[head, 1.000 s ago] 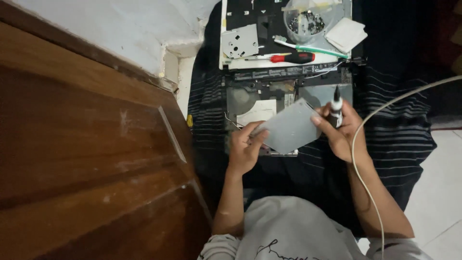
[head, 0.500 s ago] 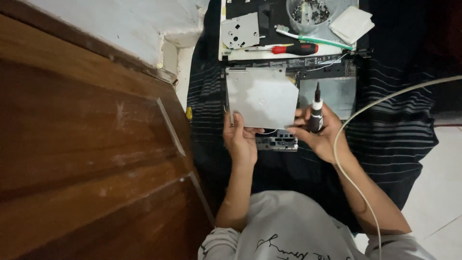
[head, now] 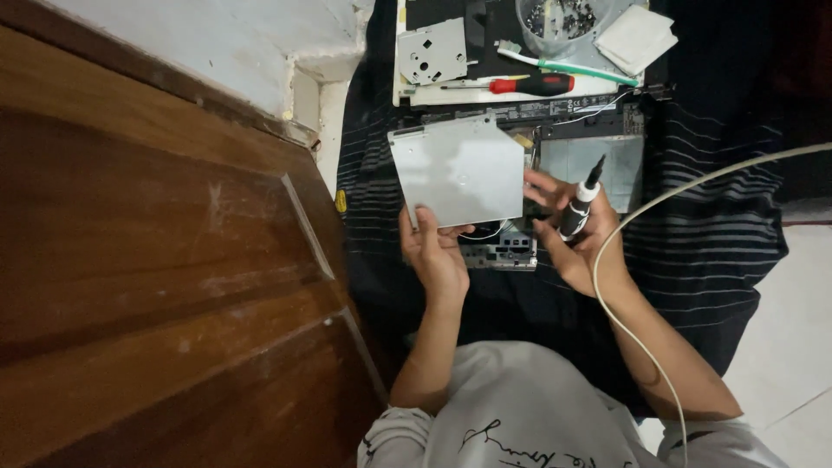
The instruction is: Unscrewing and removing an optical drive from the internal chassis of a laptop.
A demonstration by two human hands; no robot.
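Dark striped cloth on the floor beside a wooden door: opened laptop chassis under disassembly.

The flat grey drive module is held above the chassis by the left hand, grip closed on its lower edge. A black-and-white pen-shaped screwdriver is clasped in the right hand, whose fingertips touch the module's right edge. The removal step appears in hand; a steady, level lift is judged necessary next.

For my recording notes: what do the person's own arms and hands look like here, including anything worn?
Both forearms are bare. The left hand and right hand carry no gloves, and no rings or watch are visible. Short light grey sleeves cover the upper arms, belonging to a shirt with dark script lettering on it.
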